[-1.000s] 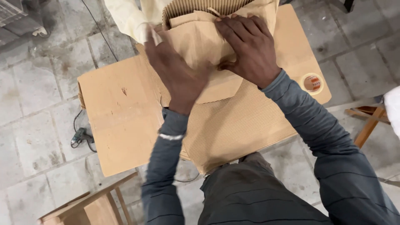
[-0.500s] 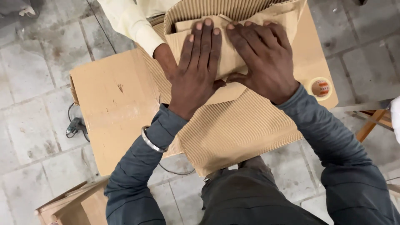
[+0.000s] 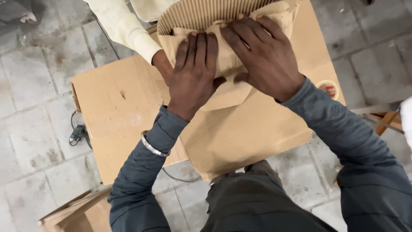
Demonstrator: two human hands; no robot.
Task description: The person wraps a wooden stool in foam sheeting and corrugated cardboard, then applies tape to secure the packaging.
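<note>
Now we press our left hand (image 3: 194, 73) and right hand (image 3: 262, 53) flat, fingers spread, on the folded brown paper (image 3: 227, 88) atop the ribbed cardboard (image 3: 249, 133); we should push evenly so the fold stays down.

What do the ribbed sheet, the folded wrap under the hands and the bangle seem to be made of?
Ribbed sheet: corrugated cardboard, matte tan, with fine parallel flutes. Folded wrap: likely brown kraft paper, smooth, with soft creases. Bangle: probably metal, silvery and shiny.
</note>
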